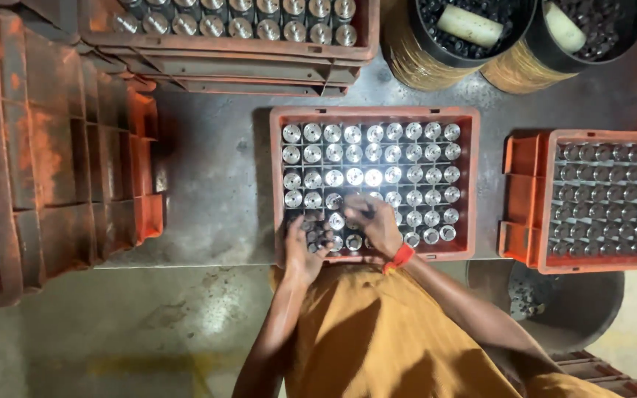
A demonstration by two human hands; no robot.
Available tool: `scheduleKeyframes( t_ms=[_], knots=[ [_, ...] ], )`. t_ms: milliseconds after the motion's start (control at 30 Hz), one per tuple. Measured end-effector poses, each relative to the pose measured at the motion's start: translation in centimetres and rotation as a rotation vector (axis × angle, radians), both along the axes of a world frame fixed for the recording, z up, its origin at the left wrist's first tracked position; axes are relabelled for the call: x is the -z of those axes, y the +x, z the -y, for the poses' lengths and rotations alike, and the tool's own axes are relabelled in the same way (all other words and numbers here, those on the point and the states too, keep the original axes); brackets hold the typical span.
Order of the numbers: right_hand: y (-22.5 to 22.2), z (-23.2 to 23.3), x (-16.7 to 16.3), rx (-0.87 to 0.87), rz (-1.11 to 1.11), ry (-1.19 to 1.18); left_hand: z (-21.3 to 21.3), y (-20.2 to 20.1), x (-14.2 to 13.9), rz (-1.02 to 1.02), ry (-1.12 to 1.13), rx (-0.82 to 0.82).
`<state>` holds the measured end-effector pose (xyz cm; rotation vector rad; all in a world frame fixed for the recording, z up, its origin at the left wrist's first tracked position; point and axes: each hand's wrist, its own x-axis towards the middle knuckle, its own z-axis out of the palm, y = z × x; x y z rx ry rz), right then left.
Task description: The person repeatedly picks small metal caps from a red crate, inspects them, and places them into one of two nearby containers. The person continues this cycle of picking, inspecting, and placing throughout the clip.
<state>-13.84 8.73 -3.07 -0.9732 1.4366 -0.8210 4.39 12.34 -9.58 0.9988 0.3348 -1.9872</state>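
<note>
With left hand (305, 247) curled over loose metal cylinders (320, 237) at the red crate (374, 115) near corner and right hand (372, 221) pinching one, best seated upright, squarely into free cells.

I wear a mustard-yellow garment; my forearms are bare. On my right hand (377, 223), just behind the grip, sits an orange-red wristband (400, 257).
</note>
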Motion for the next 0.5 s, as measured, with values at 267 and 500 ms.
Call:
scheduleKeyframes(
  t_ms=[267,500],
  knots=[
    [-0.7,-0.7,2.4,-0.49,-0.664,-0.528,-1.3,0.4,-3.3,0.23,-0.019,-0.126],
    [0.9,1.7,-0.1,-0.505,-0.683,-0.291,-1.0,0.1,-3.1,0.339,-0.092,-0.014]
  ],
)
